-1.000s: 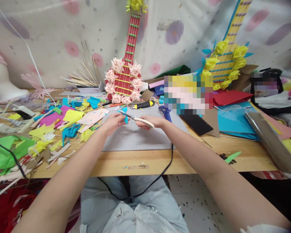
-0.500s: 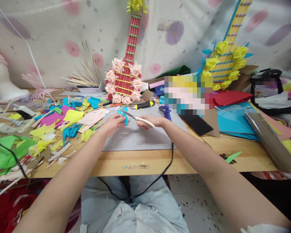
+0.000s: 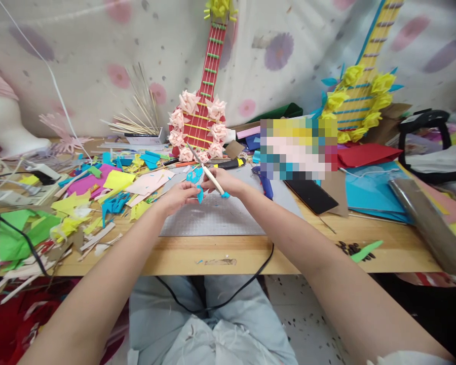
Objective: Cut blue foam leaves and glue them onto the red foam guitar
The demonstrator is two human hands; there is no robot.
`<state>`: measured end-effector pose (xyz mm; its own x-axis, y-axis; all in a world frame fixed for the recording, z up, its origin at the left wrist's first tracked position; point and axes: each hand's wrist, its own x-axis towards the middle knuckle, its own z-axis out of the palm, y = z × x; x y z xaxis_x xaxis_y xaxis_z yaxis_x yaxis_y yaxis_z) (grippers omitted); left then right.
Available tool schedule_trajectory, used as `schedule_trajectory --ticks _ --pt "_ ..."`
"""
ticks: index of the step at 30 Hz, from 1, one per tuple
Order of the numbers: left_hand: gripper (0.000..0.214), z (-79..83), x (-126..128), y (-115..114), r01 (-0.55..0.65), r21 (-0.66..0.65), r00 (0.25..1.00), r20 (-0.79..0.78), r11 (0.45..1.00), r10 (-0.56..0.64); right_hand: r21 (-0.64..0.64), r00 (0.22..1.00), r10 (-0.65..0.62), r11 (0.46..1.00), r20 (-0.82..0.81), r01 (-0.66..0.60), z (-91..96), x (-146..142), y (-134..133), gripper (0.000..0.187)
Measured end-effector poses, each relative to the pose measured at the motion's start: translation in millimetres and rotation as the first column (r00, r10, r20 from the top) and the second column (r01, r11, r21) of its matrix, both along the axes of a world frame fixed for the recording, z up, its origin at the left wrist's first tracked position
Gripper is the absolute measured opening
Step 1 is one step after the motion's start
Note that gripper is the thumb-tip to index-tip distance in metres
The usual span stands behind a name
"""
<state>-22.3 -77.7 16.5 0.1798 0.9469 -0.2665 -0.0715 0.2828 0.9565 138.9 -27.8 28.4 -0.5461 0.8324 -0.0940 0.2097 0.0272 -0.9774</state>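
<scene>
The blue paper piece (image 3: 195, 176) was small and jagged, and my fingers covered its near part, so its full shape was hard to make out. My left hand (image 3: 177, 196) pinched it, fingers closed, just above the grey cutting mat (image 3: 213, 218) near the table's middle. My right hand (image 3: 224, 181) was curled tight round the scissors (image 3: 205, 168), hiding most of the cream handle. Their long axis ran from my fist up and away to the far left, tip towards the red paper guitar (image 3: 203, 121); I could not tell whether the blades were parted. A blue glue gun (image 3: 265, 183) lay just right of that hand.
</scene>
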Motion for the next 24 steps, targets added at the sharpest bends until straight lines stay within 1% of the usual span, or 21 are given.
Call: schedule_trajectory --ticks 7,14,21,24 --pt "0.016 -7.6 -6.8 1.4 0.029 0.007 0.999 -0.018 1.000 -0.029 -0.017 0.998 0.053 0.998 -0.017 -0.053 -0.4 -2.8 -0.9 0.029" --pt "0.016 -6.8 -9.4 0.7 0.037 -0.005 0.999 -0.039 0.999 -0.037 -0.039 0.998 0.062 0.997 -0.014 -0.062 -0.6 -5.0 -1.0 0.030" --pt "0.016 -6.0 -8.4 0.3 0.040 -0.016 0.999 -0.035 0.999 -0.040 -0.043 0.999 0.050 0.998 0.009 -0.049 -1.8 -7.5 1.1 0.030" --pt "0.016 -6.6 -9.3 -0.1 0.053 -0.021 0.998 -0.042 0.998 -0.054 -0.020 1.000 0.016 1.000 0.007 -0.016 -2.6 -9.5 3.1 0.028"
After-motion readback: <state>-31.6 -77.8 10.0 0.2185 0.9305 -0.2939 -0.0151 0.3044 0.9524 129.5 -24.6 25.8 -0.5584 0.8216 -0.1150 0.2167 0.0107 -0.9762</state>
